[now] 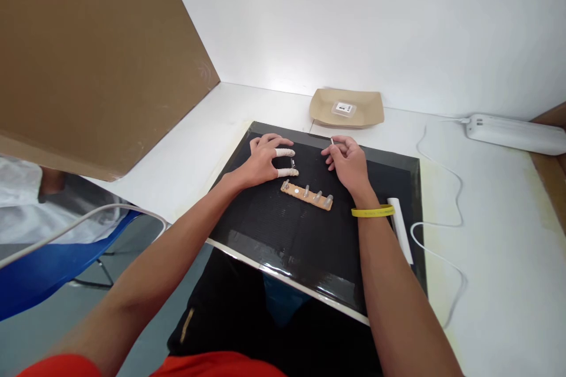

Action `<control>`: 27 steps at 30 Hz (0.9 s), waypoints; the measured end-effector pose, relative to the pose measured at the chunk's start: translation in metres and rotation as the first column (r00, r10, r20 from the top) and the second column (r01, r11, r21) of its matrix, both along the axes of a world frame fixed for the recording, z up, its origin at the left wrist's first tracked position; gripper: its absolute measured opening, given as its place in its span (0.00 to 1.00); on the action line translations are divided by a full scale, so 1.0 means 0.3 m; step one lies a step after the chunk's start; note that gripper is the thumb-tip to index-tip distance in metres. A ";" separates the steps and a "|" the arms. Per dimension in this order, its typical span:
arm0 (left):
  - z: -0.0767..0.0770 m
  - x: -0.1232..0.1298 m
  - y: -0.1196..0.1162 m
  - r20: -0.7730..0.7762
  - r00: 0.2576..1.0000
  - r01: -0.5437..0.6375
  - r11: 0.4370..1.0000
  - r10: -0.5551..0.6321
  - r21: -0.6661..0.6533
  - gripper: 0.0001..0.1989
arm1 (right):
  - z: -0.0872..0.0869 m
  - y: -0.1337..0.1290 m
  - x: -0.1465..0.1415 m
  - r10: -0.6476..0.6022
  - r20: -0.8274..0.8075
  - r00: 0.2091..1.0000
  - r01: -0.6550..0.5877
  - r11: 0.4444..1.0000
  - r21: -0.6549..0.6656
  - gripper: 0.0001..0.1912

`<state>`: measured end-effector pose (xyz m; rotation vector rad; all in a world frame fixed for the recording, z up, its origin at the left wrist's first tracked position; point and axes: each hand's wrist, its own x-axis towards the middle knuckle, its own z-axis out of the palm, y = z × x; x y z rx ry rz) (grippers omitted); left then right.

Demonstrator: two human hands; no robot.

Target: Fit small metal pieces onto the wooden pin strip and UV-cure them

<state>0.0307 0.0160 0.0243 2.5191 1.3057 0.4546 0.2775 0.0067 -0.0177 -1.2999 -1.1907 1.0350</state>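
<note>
My left hand (pixel 265 159) is over the black mat (pixel 260 212), with white covers on its thumb and index finger. Between those two fingertips sits a small shiny metal piece (pixel 292 163), too small to name. My right hand (pixel 347 162) is closed, fingers curled, around a thin pale stick-like thing (pixel 332 141) whose end pokes up by the index finger. Just below both hands lies a tan strip (pixel 300 191) with several small clear, tube-like pieces on it and a white dot. Most of the stick is hidden in my right hand.
Behind the mat stands a cardboard tray (pixel 321 112) holding a small clear box (pixel 344 109) with a label. A white roll (pixel 400 230) lies beside my right forearm. A white cable (pixel 460 188) runs to a power strip (pixel 508 132). A brown panel (pixel 101 59) rises at left.
</note>
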 end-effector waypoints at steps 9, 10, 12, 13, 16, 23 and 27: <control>-0.015 0.000 -0.010 0.029 1.000 0.000 1.000 -0.001 0.021 0.13 | 0.002 0.000 -0.001 0.004 0.000 1.000 -0.004 1.000 -0.002 0.20; -0.015 0.000 -0.011 0.030 1.000 -0.005 1.000 0.004 0.024 0.14 | 0.003 0.000 -0.001 0.003 0.001 1.000 -0.003 1.000 -0.003 0.19; -0.011 -0.004 -0.012 0.027 1.000 -0.016 0.999 0.016 0.029 0.18 | 0.004 -0.001 -0.001 0.002 0.000 1.000 -0.002 1.000 -0.005 0.19; -0.008 -0.007 -0.012 0.022 1.000 -0.021 0.999 0.021 0.027 0.19 | 0.004 -0.001 -0.001 0.000 0.000 1.000 0.000 1.000 -0.005 0.19; 0.000 -0.019 -0.009 0.003 1.000 -0.021 1.000 0.021 0.003 0.18 | 0.004 -0.002 -0.001 -0.003 -0.003 1.000 0.003 1.000 -0.005 0.19; 0.013 -0.050 -0.011 0.010 1.000 -0.002 1.000 0.002 -0.021 0.09 | 0.001 0.000 0.001 0.003 -0.003 1.000 -0.003 1.000 -0.003 0.19; 0.021 -0.068 -0.020 0.052 0.998 -0.037 0.999 0.038 -0.015 0.08 | 0.000 0.000 0.000 0.000 -0.005 1.000 0.000 1.000 -0.002 0.18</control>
